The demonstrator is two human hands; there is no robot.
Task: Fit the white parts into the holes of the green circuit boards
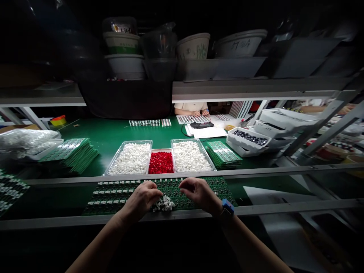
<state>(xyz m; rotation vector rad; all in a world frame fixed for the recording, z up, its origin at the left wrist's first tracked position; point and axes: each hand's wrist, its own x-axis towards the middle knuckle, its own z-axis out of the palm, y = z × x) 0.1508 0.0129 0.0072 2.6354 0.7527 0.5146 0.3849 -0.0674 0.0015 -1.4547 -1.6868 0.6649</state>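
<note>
A green circuit board panel [196, 203] lies in front of me between two metal rails, with rows of small white connectors [108, 192] on its left part. A loose heap of white connectors [164, 204] rests on the panel, between my hands. My left hand [143, 198] is over the panel just left of the heap, thumb and fingers pinched together; whatever is in the pinch is too small to name. My right hand [199, 192], with a blue wristband [227, 206] at the wrist, is curled over the panel's right half. Its fingertips are closed, their contents hidden.
Beyond the rail stand two clear trays of white connectors [131, 157] [190, 155] and a red-parts tray [160, 161]. Board stacks [75, 151] [223, 153] flank them. White bins [250, 138] stand right. A shelf [227, 87] spans overhead. Another person's hands [200, 113] work opposite.
</note>
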